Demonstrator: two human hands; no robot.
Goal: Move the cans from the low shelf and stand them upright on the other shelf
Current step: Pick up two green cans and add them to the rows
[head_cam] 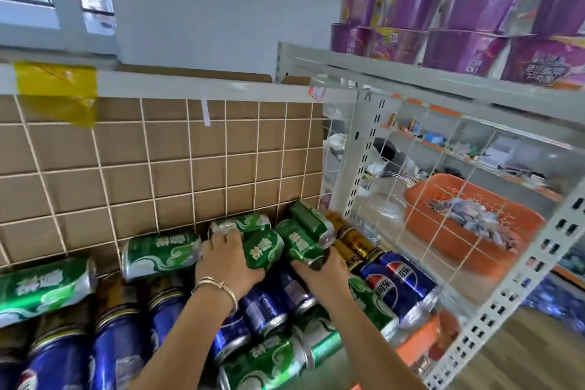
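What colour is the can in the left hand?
Green can with white lettering, in the left hand; head view.

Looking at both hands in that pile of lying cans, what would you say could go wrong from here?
1. The left hand and right hand each grip a green can among loosely heaped cans; lifting may set neighbours rolling.
2. The blue cans lie near the shelf's front edge and might roll off.

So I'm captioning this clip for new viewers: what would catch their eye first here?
Probably the heap of green cans and blue cans lying on their sides low in the middle, with the left hand and right hand each gripping a green one. Next, the purple tubs stacked top right.
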